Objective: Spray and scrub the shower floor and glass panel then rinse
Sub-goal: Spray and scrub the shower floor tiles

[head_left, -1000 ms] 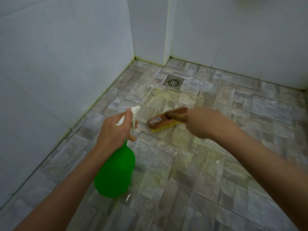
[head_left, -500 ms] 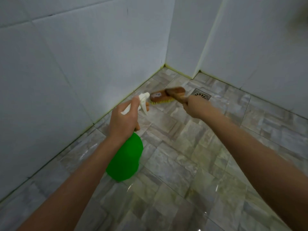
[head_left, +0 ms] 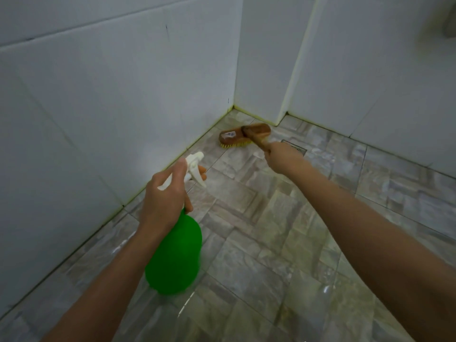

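From the head camera, both arms reach forward and down over the shower floor (head_left: 259, 243), which is laid in grey-brown stone-look tiles with shiny glints in the near part.

The left hand (head_left: 165, 198) is curled round the neck of a green spray bottle (head_left: 175, 255) and holds it off the floor, with the round body hanging below the wrist. The thumb lies up along the side of the white spray head (head_left: 195, 166), and fingertips show at the front, by the trigger. The nozzle points away towards the base of the left wall (head_left: 111, 107). I can see no label or print on the bottle.

The right hand (head_left: 281, 156) is stretched further out, with its fingers closed round the wooden handle of a scrubbing brush (head_left: 244, 134). The brush head sits with its yellow bristles down on the floor tiles, close to the corner where the left wall meets the back wall. A small pale sticker (head_left: 228, 135) is on the wooden back of the brush; its writing is too blurred to read.

A square metal floor drain (head_left: 297, 146) lies just beside the right hand and is partly hidden behind it. The walls are plain white tiles, with a yellowish line along the joint where they meet the floor.
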Tool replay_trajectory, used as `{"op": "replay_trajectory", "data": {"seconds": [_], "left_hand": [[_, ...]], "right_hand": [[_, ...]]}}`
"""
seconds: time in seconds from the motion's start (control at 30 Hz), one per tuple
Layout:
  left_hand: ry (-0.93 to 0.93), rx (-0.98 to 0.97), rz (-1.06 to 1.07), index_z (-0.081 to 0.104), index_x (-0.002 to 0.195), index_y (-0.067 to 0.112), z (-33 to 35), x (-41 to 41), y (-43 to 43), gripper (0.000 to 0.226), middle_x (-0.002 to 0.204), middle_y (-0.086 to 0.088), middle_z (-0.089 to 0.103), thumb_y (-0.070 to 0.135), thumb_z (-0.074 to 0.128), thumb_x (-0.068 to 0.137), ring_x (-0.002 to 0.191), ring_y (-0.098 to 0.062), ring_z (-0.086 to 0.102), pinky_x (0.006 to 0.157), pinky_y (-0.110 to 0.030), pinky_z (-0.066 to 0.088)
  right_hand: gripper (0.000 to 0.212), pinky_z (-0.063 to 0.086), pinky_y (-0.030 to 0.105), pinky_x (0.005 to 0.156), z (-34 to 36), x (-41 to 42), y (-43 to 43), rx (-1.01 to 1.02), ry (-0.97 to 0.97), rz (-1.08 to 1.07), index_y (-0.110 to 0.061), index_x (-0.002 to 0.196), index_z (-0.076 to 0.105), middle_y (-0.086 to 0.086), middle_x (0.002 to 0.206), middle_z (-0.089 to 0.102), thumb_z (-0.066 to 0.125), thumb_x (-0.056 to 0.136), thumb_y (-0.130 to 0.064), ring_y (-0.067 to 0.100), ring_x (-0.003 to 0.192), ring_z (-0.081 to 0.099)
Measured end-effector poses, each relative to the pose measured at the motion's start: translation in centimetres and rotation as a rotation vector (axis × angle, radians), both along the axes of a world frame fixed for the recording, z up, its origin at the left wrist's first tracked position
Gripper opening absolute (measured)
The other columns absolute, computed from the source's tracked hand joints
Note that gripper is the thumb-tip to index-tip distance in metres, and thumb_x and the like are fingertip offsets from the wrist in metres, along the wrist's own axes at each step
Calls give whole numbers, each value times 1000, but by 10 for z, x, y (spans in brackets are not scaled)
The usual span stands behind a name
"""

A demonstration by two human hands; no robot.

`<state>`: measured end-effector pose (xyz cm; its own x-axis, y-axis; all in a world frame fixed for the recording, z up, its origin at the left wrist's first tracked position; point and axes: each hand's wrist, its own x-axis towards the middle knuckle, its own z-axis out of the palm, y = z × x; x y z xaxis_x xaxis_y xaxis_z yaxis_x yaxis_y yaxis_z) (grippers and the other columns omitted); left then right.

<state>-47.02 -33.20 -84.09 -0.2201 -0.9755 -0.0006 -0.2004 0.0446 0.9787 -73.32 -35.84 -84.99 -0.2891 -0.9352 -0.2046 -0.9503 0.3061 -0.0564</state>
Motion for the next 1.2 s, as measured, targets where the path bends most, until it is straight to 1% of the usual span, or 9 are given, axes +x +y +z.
{"op": "replay_trajectory", "data": {"seconds": [0.13, 0.23, 0.37, 0.57, 0.7, 0.8, 0.9, 1.07, 1.2], "left_hand": [[27, -1, 2, 76, 77, 44, 2, -9, -9, 48, 88, -33, 69, 63, 34, 87, 43, -31, 49, 57, -47, 52], [27, -12, -11, 77, 79, 43, 4, -15, -12, 46, 87, -32, 70, 60, 35, 89, 42, -31, 49, 54, -43, 50], [45, -41, -7, 77, 78, 43, 5, -21, -12, 45, 85, -32, 70, 53, 36, 94, 44, -32, 49, 53, -46, 50], [48, -29, -23, 77, 81, 44, 0, -21, -13, 45, 90, -33, 70, 59, 36, 92, 44, -34, 49, 54, -53, 50], [35, -28, -27, 76, 79, 46, 2, -18, -8, 44, 88, -12, 77, 59, 35, 90, 42, -31, 49, 54, -45, 49], [40, -34, -17, 76, 75, 44, 5, -15, -7, 45, 88, -19, 75, 53, 36, 93, 41, -29, 49, 56, -42, 48], [41, -28, -1, 77, 76, 44, 6, -10, -10, 47, 92, -36, 68, 51, 35, 95, 42, -30, 49, 59, -41, 47], [-3, -50, 7, 77, 78, 45, 5, -5, -6, 48, 90, -35, 68, 51, 33, 97, 42, -27, 51, 58, -34, 45], [30, -40, 25, 77, 75, 40, 8, 0, -9, 50, 88, -26, 72, 50, 33, 97, 39, -25, 50, 56, -32, 44]], "right_hand": [[26, 46, 33, 69, 25, -8, 9, 127, 66, -24, -24, 116, 54, 11, 106, 58, 40, 97, -14, 26, 83, 55], [52, 52, 34, 67, 5, -12, 25, 100, 30, 9, -46, 139, 37, 8, 109, 57, 35, 98, -14, 26, 83, 60], [37, 43, 31, 52, -10, -44, 1, -19, -53, -160, -14, 131, 52, 16, 107, 60, 36, 99, -16, 25, 70, 55], [72, 49, 32, 60, 4, -35, 32, 58, -87, -113, -48, 148, 16, 15, 121, 53, 33, 95, -2, 20, 66, 52], [74, 44, 33, 63, 3, -55, 17, 19, -80, -163, -43, 151, 8, 25, 120, 55, 36, 96, -3, 24, 69, 50], [55, 41, 33, 65, 31, -46, 19, 97, -38, -232, -15, 148, 31, 18, 96, 54, 39, 96, 0, 27, 72, 52], [24, 41, 31, 54, 41, -34, 38, 142, 28, -267, -9, 115, 51, 8, 70, 44, 42, 95, 1, 20, 58, 48], [75, 36, 27, 43, 5, -69, 36, 58, 21, -170, -41, 151, 10, 18, 96, 57, 36, 94, 0, 16, 53, 44], [17, 36, 26, 45, 46, -52, 42, 195, 51, -218, -16, 100, 48, 9, 70, 49, 41, 95, 0, 18, 52, 45]]}}
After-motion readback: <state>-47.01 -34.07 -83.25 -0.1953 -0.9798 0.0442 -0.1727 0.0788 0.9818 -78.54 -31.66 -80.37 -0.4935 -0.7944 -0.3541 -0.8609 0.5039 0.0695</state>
